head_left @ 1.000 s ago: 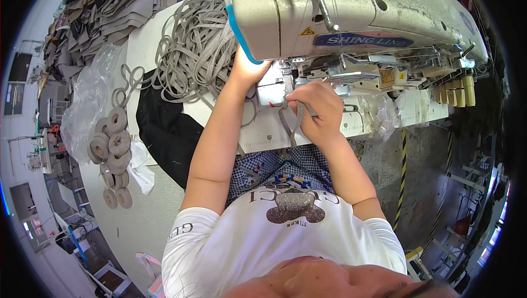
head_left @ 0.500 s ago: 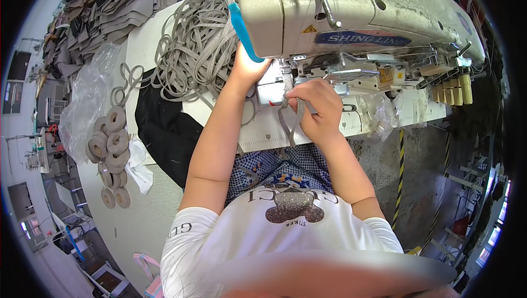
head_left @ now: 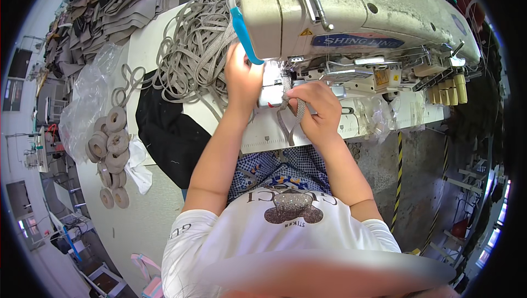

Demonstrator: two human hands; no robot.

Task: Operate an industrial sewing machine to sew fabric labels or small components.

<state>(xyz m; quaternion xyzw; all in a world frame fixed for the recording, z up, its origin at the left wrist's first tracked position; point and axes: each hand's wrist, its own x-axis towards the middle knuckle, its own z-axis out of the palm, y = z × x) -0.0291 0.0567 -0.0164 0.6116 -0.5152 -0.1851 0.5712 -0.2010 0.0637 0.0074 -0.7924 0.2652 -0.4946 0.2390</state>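
Grey webbing strap held at the needle of an industrial sewing machine.
The sewing machine (head_left: 351,12) spans the white desk (head_left: 145,45), a tangled heap of webbing (head_left: 195,45) behind it within reach as feed. The right hand (head_left: 318,108) pinches the webbing strap (head_left: 293,114) between its fingers just before the presser foot, keeping it straight. The left hand (head_left: 244,78) rests beside the needle, its fingers together, steadying the strap's far side.
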